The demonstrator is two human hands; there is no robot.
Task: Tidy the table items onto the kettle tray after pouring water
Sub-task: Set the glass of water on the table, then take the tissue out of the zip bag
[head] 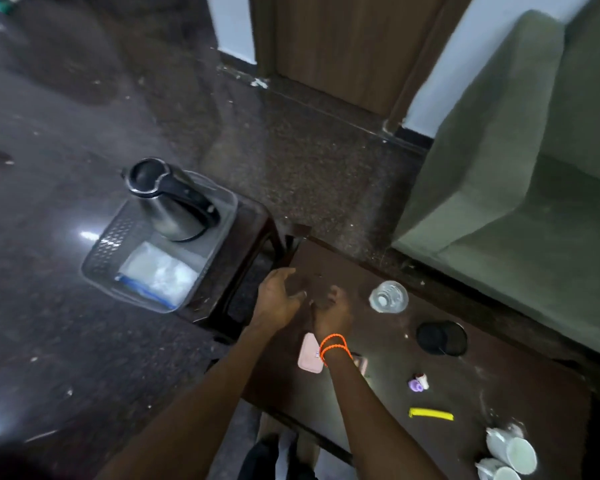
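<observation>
A steel kettle (174, 199) with a black handle stands in a grey perforated tray (113, 240) on a small dark stool at the left. A clear bag of white stuff (160, 271) lies in the tray's near end. My left hand (279, 299) and my right hand (335, 311), with orange bands on its wrist, hover close together over the far-left corner of the brown table (378, 386). Both have curled fingers, and blur hides whether they hold anything. A pink case (309, 353) lies just under my right wrist.
On the table are a clear water bottle (388, 296), a black mesh cup (440, 337), a small purple and white item (418, 382), a yellow stick (430, 414) and white cups (510, 452). A green sofa (516, 168) stands to the right.
</observation>
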